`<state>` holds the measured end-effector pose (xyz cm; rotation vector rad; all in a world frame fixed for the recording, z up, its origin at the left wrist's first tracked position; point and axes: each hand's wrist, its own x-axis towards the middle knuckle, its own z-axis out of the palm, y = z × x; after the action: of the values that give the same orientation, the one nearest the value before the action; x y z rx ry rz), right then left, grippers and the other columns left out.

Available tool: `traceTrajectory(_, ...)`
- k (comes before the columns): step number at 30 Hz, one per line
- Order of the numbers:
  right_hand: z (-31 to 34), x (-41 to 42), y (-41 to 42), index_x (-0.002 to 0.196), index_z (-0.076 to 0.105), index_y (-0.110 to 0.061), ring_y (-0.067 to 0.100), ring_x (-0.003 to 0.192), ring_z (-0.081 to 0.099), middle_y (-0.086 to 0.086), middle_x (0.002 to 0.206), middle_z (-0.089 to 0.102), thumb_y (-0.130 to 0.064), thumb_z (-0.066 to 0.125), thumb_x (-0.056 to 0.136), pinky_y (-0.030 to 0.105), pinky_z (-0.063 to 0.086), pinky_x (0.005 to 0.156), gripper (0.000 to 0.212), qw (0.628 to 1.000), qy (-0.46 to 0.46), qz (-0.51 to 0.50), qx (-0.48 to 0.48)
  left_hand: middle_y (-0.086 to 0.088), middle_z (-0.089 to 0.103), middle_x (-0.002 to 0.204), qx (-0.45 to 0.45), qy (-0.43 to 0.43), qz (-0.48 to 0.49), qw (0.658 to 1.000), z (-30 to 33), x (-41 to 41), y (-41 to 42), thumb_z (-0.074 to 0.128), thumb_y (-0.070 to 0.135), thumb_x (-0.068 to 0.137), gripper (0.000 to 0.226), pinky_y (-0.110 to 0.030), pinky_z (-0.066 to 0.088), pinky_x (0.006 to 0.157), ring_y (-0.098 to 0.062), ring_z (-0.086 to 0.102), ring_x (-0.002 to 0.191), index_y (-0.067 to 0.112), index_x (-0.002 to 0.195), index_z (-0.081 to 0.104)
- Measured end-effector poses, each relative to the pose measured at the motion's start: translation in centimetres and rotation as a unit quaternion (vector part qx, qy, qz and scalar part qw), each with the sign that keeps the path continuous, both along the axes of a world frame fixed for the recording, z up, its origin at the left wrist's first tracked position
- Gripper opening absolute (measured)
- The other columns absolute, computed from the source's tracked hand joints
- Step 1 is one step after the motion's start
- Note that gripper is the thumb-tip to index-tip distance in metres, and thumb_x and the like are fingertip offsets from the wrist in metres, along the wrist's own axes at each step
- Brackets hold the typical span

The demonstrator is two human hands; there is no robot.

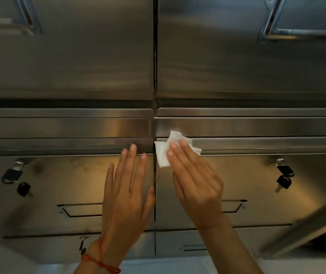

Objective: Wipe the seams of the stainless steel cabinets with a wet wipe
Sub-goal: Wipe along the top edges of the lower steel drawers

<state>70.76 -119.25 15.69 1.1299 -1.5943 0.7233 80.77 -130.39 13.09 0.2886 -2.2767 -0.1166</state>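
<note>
Nearest the camera is the left wrist, tied with a red string bracelet (pixel 100 262), entering from 6 o'clock. Above it the left hand (pixel 126 194) lies flat on the lower left cabinet door (pixel 59 182), fingers straight and spread, holding nothing, its fingertips reaching the door's top edge. It appears to be bracing.

The right hand (pixel 195 184) comes in from 5 o'clock and presses the wet wipe (pixel 163 153) against the steel with straight fingers. Whether the thumb also pinches the wipe cannot be told, since it is hidden underneath. The crumpled white wipe sits at the top of the lower right cabinet door (pixel 257 184), its left edge touching the vertical seam (pixel 155 194) where that seam meets the horizontal seam (pixel 257 137) under the ledge.

The vertical seam's long axis runs from 12 to 6 o'clock, directly between the two hands. From the right fingertips it lies just toward 9 o'clock, and the right hand, already on the wipe, is the one placed to work it. Judging from this, a stroke down toward 6 o'clock would follow the gap, with the left thumb sitting close beside its path.

Keys (pixel 284 177) hang from a lock at 3 o'clock, another lock with keys (pixel 13 177) at 9 o'clock.
</note>
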Motion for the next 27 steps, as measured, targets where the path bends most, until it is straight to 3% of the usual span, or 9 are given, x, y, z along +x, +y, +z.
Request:
traceTrajectory(9, -0.9, -0.3, -1.3, 0.111, 0.066, -0.002, 0.024, 0.116, 0.058, 0.013, 0.119, 0.062, -0.002, 0.063, 0.089, 0.038, 0.052, 0.091, 0.022, 1.000, 0.022, -0.009, 0.015, -0.022, 0.026, 0.146, -0.033, -0.015, 0.018, 0.999, -1.1, -0.8, -0.8, 0.036, 0.026, 0.091, 0.056, -0.060, 0.026, 0.106, -0.032, 0.022, 0.137, 0.001, 0.140, 0.025)
traceTrajectory(27, -1.2, 0.0, -1.5, 0.118, 0.061, -0.003, 0.024, 0.120, 0.055, 0.012, 0.124, 0.059, -0.003, 0.062, 0.089, 0.040, 0.048, 0.098, 0.029, 0.998, 0.036, -0.048, 0.034, -0.021, 0.025, 0.146, -0.045, -0.013, 0.015, 0.999, -1.5, -1.2, -1.1, 0.035, 0.025, 0.090, 0.058, -0.056, 0.021, 0.107, -0.032, 0.020, 0.137, 0.000, 0.140, 0.022)
